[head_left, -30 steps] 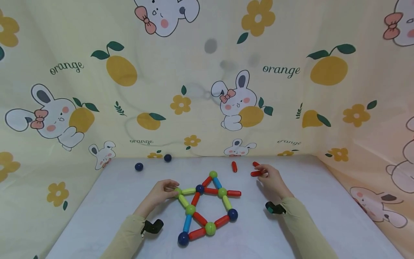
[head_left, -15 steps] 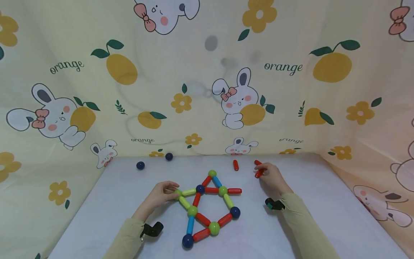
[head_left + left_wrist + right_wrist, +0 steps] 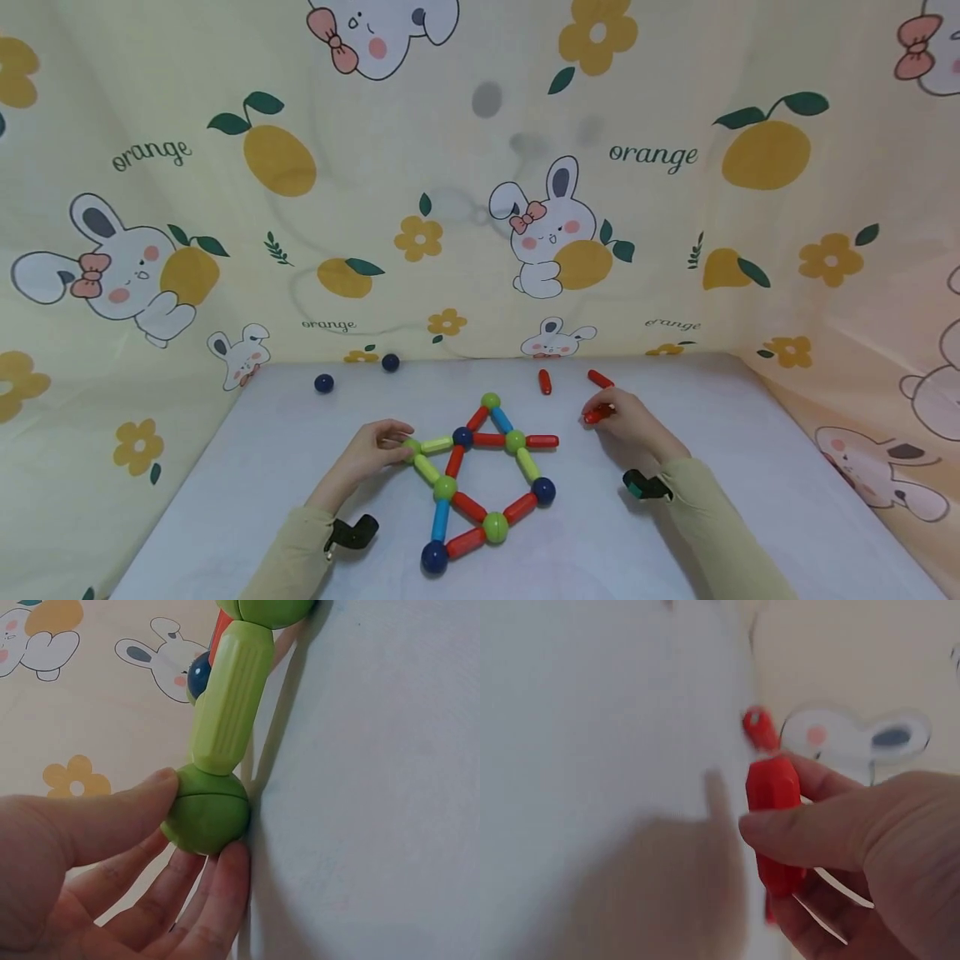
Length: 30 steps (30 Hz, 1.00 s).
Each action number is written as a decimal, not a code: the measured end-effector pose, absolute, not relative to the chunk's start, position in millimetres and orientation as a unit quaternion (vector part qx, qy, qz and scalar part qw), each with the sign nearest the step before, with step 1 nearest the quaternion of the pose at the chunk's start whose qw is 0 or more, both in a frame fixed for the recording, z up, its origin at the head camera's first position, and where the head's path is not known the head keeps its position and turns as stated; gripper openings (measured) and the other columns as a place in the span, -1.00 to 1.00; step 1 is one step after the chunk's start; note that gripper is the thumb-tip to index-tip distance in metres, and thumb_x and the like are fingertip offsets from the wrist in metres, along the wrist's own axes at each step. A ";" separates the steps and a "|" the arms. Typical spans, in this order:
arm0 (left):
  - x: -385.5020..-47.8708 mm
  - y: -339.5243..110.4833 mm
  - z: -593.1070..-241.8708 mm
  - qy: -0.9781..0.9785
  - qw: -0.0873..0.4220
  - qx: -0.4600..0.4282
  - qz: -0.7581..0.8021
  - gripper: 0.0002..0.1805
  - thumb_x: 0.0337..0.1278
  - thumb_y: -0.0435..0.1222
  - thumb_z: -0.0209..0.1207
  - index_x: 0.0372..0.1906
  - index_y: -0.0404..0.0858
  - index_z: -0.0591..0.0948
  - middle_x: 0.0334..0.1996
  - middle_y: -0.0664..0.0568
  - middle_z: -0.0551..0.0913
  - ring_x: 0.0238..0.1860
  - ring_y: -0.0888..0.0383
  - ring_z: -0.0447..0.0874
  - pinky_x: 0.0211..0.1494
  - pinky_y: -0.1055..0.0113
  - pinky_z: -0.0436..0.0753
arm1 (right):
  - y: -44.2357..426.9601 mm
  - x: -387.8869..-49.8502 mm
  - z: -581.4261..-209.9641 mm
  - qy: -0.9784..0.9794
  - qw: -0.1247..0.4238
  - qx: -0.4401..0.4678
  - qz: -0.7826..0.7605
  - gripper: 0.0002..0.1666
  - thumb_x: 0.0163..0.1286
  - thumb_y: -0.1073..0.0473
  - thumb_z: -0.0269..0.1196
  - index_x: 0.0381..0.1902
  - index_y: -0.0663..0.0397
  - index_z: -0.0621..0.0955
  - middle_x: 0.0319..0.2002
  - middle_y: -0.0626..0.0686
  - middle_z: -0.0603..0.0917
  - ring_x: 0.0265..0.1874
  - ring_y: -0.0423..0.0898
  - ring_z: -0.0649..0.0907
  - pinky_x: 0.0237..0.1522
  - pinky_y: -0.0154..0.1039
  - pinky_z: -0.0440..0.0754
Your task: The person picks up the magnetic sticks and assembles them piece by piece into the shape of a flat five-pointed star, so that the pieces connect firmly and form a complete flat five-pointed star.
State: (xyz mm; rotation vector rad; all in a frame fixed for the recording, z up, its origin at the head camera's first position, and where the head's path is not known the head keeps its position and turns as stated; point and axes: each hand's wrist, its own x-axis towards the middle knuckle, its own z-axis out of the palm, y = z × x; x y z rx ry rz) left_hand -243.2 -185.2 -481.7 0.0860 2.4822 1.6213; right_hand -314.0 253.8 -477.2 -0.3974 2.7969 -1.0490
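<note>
In the head view, my left hand [image 3: 372,454] pinches a green ball [image 3: 411,450] at the left corner of a flat frame of balls and rods. The left wrist view shows thumb and fingers on that green ball [image 3: 206,814], from which a light-green rod [image 3: 232,697] runs to another green ball. My right hand [image 3: 633,423] holds a red rod [image 3: 598,413] to the right of the frame. In the right wrist view the thumb presses on this red rod [image 3: 774,784], and fingers lie behind it. The frame's red side rod [image 3: 542,441] sticks out rightward from a green ball [image 3: 515,442].
Behind my right hand lies a loose red rod [image 3: 600,379], with a second loose red rod [image 3: 545,382] to its left. Two dark-blue balls, a nearer ball [image 3: 324,383] and a farther ball [image 3: 391,362], rest at the back left. A printed curtain [image 3: 450,167] stands behind the white table [image 3: 247,467].
My right hand has drawn slightly toward me with the red rod, away from the loose red rod behind it. The held rod has turned in the fingers. The left hand keeps its place.
</note>
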 end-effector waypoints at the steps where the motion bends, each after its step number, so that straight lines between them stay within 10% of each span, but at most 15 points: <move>1: -243.2 -185.0 -481.7 0.834 0.087 0.028 0.545 -0.63 0.10 -0.40 0.29 0.03 -0.39 0.56 -0.13 -0.09 0.64 -0.15 0.04 0.64 -0.13 0.24 0.66 | 251.5 -308.7 -475.0 0.923 0.064 -0.152 -0.347 -0.72 0.22 0.43 0.28 -0.17 -0.01 0.67 -0.20 -0.04 0.61 -0.10 0.01 0.50 0.06 0.05 0.50; 9: -244.2 -183.4 -480.6 0.831 0.084 0.023 0.549 -0.64 0.09 -0.40 0.30 0.02 -0.38 0.57 -0.16 -0.04 0.65 -0.17 0.07 0.64 -0.13 0.23 0.66 | 227.8 -266.2 -461.6 0.896 0.072 -0.302 -0.318 -0.74 0.19 0.39 0.34 -0.22 -0.06 0.68 -0.27 -0.17 0.56 -0.20 -0.14 0.54 -0.07 -0.19 0.60; 30: -244.8 -184.5 -486.6 0.836 0.076 0.019 0.543 -0.65 0.08 -0.40 0.31 0.00 -0.36 0.59 -0.17 -0.02 0.65 -0.17 0.08 0.63 -0.12 0.23 0.65 | 205.7 -239.1 -471.1 0.869 0.110 -0.341 -0.341 -0.67 0.20 0.41 0.33 -0.20 -0.15 0.68 -0.26 -0.15 0.56 -0.21 -0.13 0.54 -0.11 -0.28 0.60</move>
